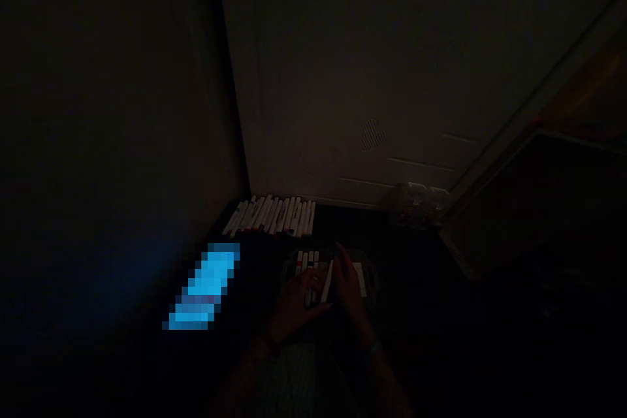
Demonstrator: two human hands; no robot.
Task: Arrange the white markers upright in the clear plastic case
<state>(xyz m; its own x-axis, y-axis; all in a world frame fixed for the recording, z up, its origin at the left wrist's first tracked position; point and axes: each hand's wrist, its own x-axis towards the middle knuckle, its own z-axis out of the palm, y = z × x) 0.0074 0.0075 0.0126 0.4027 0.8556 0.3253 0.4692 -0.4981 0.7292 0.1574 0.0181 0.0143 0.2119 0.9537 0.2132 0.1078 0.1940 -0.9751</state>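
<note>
Dim light is covering nearly everything; a dark floor [431, 274] in the corner of a pale wall [392, 78] is being used as the work surface, and a blue glowing screen [206, 287] is lying at the left, blurred out. Against the wall a row of markers [272, 215] is being kept side by side, touching one another.

Nearer, a shallow tray of markers [369, 281] is being worked over by both hands. A single white marker [327, 282] is being held between them, tilted nearly upright over the tray. The right hand [350, 290] appears to be pinching it in a narrow grip near its lower half, while the left hand [296, 304] is resting beside it on the markers already lying in the tray; whether the left fingers are closed on anything cannot be told.

Judged from its look, the marker is being taken as light, stiff and smooth-barrelled, so some slipping is to be expected; the middle of the barrel is being judged the safest hold, since a cap could pull off.

Much is being lost to the darkness: cap colours, the tray's edges, the fingertips, and a clear box [416, 206] by the wall, whose contents cannot be made out.
</note>
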